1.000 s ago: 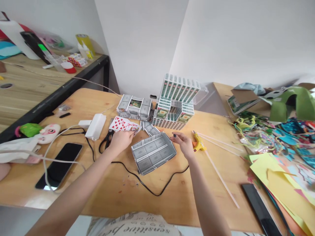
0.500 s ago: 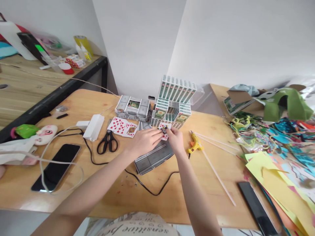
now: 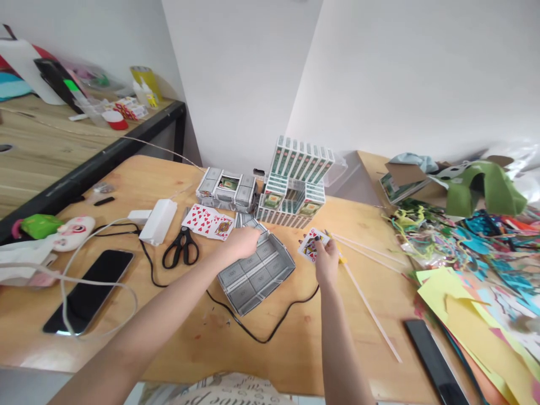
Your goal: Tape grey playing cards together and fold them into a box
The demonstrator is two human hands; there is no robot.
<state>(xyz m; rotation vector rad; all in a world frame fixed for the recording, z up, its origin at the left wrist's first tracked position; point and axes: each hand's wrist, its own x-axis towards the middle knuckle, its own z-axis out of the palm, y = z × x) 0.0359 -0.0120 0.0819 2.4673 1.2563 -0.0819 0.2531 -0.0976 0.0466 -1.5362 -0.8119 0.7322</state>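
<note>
My right hand (image 3: 325, 260) pinches a single face card (image 3: 313, 244) and holds it up, just right of a shallow tray made of playing cards (image 3: 256, 272) in the middle of the wooden table (image 3: 177, 337). My left hand (image 3: 242, 243) is curled on the tray's far left corner and grips its rim. A fan of red heart cards (image 3: 208, 220) lies on the table to the left of that hand. Behind stand a low box of cards (image 3: 228, 188) and a taller structure of green-backed card packs (image 3: 295, 183).
Black scissors (image 3: 181, 248), a white adapter (image 3: 158, 220) with a black cord (image 3: 261, 336), and a phone (image 3: 88, 289) lie left. A yellow glue gun, mostly hidden, and glue sticks (image 3: 371, 306) lie right. Coloured paper (image 3: 481, 304) and a second phone (image 3: 436, 360) fill the right edge.
My left hand laid down the fan of heart cards and moved to the tray. My right hand took one card near the card packs and drew it back to the right.
</note>
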